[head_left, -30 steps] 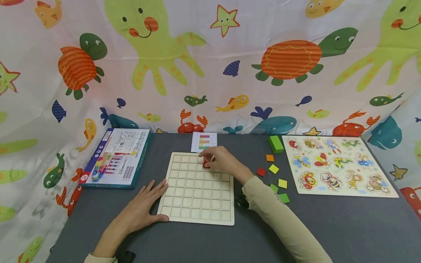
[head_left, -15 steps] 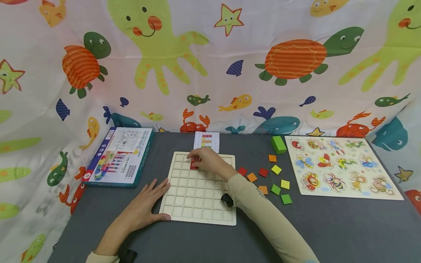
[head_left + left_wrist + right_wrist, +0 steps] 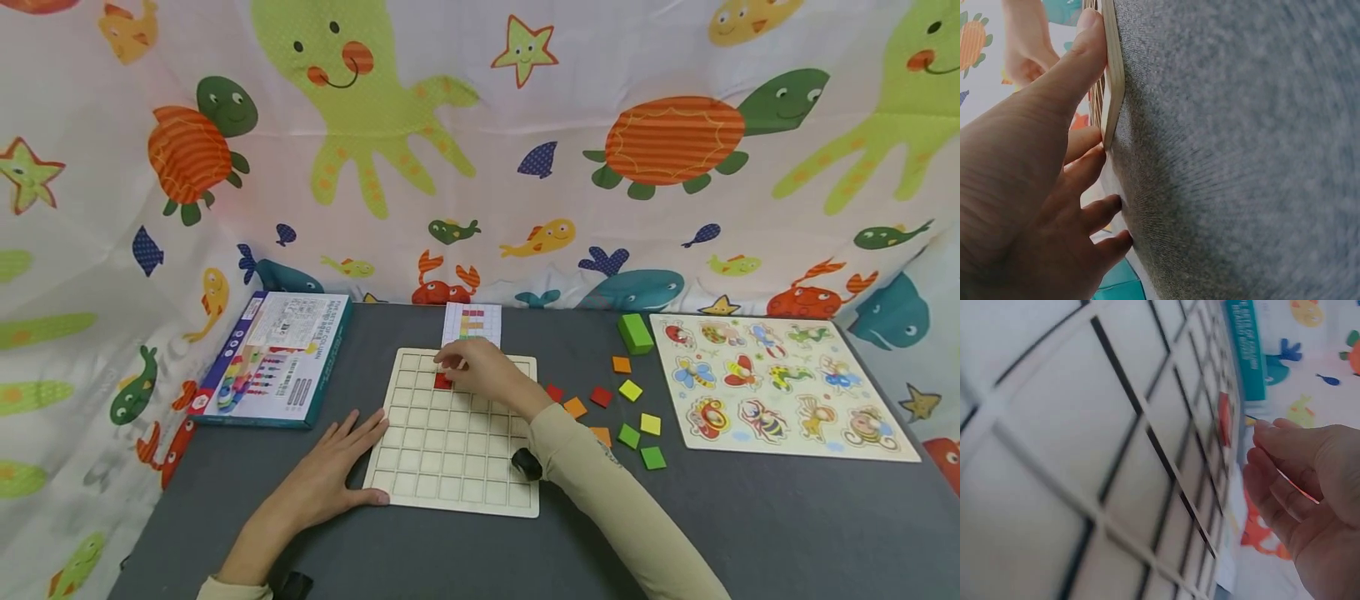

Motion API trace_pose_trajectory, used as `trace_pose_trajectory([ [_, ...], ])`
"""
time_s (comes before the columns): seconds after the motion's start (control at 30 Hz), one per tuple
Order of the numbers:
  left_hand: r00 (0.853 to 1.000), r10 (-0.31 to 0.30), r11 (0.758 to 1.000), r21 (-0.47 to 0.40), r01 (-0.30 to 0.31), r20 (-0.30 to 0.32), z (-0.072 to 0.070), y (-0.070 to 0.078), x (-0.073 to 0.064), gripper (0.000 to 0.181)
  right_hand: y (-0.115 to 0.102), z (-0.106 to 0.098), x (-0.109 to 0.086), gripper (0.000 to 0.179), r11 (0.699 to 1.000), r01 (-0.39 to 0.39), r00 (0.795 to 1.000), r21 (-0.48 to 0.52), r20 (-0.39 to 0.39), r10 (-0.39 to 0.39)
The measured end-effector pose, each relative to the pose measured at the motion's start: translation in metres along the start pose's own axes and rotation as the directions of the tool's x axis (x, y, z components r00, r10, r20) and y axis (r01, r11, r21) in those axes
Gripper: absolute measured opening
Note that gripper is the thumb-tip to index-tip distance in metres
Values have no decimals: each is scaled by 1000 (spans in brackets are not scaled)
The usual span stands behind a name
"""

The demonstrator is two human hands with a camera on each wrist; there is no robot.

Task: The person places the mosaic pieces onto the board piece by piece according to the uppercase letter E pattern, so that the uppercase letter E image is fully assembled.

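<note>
A pale wooden grid board [image 3: 450, 458] lies on the dark table. One red square tile [image 3: 442, 381] sits in a cell near its upper left; the right wrist view also shows this red tile [image 3: 1224, 419]. Just over and beside the tile is my right hand [image 3: 483, 371], fingers loosely bent. No tile shows between those fingers in the right wrist view. My left hand [image 3: 333, 462] lies spread along the board's left edge, its thumb at the near left corner. In the left wrist view the thumb [image 3: 1079, 65] rests against the board's side.
Right of the board are loose red [image 3: 600, 396], orange [image 3: 575, 407], yellow [image 3: 630, 390] and green [image 3: 628, 435] tiles, with a green block [image 3: 636, 333] behind. A pattern card [image 3: 472, 321] touches the board's far side. A box [image 3: 277, 358] stands left, an insect picture board [image 3: 783, 383] right.
My right hand carried the red tile leftward over the board, and the tile now lies in a cell with the fingers drawn slightly off it. My left hand stays put.
</note>
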State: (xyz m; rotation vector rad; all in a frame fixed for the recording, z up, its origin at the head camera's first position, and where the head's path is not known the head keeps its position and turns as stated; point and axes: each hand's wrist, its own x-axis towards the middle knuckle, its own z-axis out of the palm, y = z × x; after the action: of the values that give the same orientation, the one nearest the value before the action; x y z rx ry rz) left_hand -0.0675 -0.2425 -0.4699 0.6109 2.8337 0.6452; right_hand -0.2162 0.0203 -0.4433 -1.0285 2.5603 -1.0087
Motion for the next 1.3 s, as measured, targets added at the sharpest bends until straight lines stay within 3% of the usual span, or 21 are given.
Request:
trace_pose_trajectory([
  [0.23,1000,-5,1000,-6,5,-5,0,3,1,101,14,-32,-40,25,1000,6,998,5,-65,-5],
  [0.4,1000,-11,1000,-7,11,-5,-1,4,0,101,31,-48,-73,26,999,-52,994,-5,-100,51],
  [0.63,1000,-15,1000,-10,15,-7,-1,3,0,102,52,-54,-108,28,988,-146,981,-53,-134,138],
  [0.83,1000,-18,999,-28,18,13,0,4,0,102,56,-56,-117,28,982,-174,978,-77,-128,163],
  [1.03,1000,-15,1000,-23,15,12,0,4,-1,101,56,-53,-116,31,975,-190,979,-119,-100,178],
  [1.3,1000,-13,1000,-14,13,-2,0,6,-1,100,51,-54,-114,31,966,-220,971,-133,-127,203],
])
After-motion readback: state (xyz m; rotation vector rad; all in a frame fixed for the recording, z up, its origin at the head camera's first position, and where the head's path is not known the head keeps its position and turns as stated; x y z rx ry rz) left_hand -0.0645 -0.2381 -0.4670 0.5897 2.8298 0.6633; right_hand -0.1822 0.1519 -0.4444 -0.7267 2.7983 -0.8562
